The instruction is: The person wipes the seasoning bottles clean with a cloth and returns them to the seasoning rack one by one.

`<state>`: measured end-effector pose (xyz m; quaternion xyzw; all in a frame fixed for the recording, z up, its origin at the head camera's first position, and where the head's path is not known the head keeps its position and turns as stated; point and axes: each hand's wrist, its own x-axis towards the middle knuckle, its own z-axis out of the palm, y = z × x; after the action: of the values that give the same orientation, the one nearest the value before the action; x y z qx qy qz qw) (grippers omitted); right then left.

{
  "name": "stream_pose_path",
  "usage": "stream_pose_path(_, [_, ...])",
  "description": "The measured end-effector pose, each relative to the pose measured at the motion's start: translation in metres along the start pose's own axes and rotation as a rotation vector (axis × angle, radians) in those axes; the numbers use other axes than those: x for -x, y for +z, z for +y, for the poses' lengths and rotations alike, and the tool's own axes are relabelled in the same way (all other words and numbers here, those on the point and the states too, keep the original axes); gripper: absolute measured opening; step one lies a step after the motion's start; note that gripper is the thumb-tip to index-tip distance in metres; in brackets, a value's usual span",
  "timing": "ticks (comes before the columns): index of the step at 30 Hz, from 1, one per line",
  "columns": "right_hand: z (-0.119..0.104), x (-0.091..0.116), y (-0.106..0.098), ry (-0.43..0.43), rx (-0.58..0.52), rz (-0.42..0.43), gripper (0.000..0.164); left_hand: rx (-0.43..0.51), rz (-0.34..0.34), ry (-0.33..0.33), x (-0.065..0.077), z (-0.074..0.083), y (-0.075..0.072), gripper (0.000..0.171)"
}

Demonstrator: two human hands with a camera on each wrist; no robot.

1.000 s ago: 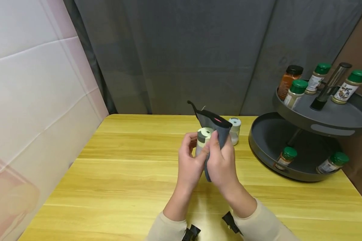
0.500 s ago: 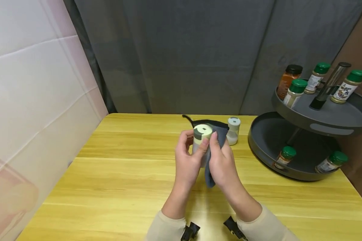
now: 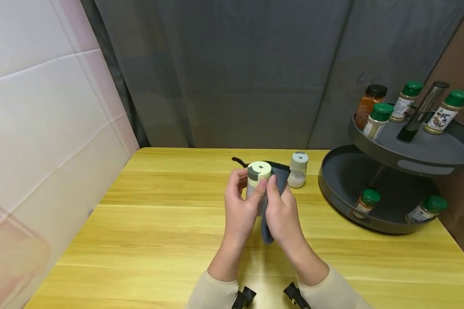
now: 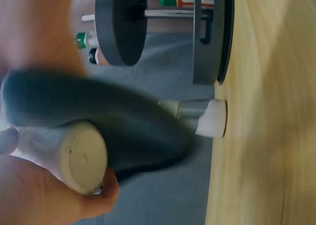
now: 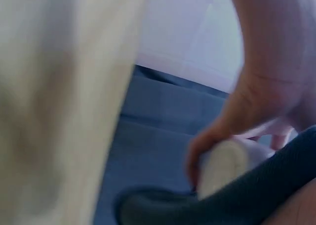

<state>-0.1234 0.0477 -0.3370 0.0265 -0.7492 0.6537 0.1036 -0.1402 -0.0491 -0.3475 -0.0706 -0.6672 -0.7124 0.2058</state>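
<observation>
My left hand [image 3: 240,212] grips a small clear seasoning jar [image 3: 259,169] with a pale yellow and grey lid, held above the wooden table. My right hand [image 3: 284,214] pinches a dark grey cloth [image 3: 281,176] with a black edge, pressed against the jar's right side. In the left wrist view, the jar's round base [image 4: 85,158] faces the camera and the cloth [image 4: 108,111] wraps along its side, blurred. The right fingers behind the cloth are hidden. Just beyond the hands, a similar jar [image 3: 298,169] with white contents stands upright on the table.
To the right stands a dark two-tier round rack [image 3: 379,229]. Its upper tier carries several jars, including an orange one with a black lid [image 3: 371,103]; two green-lidded jars sit on the lower tier. A grey curtain [image 3: 232,77] hangs behind the wooden table [image 3: 158,240].
The cloth's raised upper part has dropped down behind the jar. Both hands and the jar have shifted slightly left. The holds on the jar and cloth are unchanged.
</observation>
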Motion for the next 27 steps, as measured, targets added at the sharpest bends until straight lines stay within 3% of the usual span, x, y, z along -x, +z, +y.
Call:
stream_pose_path(4, [-0.009,-0.001,0.001,-0.163,-0.048,0.045,0.035,-0.001,-0.024,0.008,0.002,0.001,0.003,0.031])
stream_pose_path(7, [-0.002,0.002,0.005,-0.207,-0.039,0.058,0.032,0.017,-0.011,-0.009,0.001,0.003,0.003,0.032])
stream_pose_path(9, [0.006,0.005,0.006,-0.17,-0.031,0.046,0.038,0.024,0.004,-0.024,0.0,0.004,0.002,0.032])
stream_pose_path(14, [0.018,0.001,0.0,0.04,-0.035,-0.031,0.057,0.024,0.018,-0.027,-0.003,0.006,-0.003,0.034])
stream_pose_path(16, [0.015,-0.002,-0.004,0.063,-0.039,-0.037,0.058,0.013,0.007,-0.008,-0.004,0.005,-0.003,0.034])
stream_pose_path(18, [0.007,-0.004,-0.007,0.02,-0.064,-0.021,0.054,0.004,-0.012,0.0,-0.003,0.004,-0.001,0.033])
stream_pose_path(23, [-0.001,0.001,-0.004,-0.254,-0.066,0.033,0.037,0.012,-0.033,-0.015,-0.001,0.001,0.002,0.03])
stream_pose_path(25, [0.005,0.004,-0.001,-0.279,-0.059,0.019,0.04,0.02,-0.027,-0.024,-0.001,0.001,0.001,0.031])
stream_pose_path(27, [0.01,0.006,0.0,-0.223,-0.04,-0.006,0.045,0.024,-0.011,-0.024,-0.002,0.002,0.0,0.032])
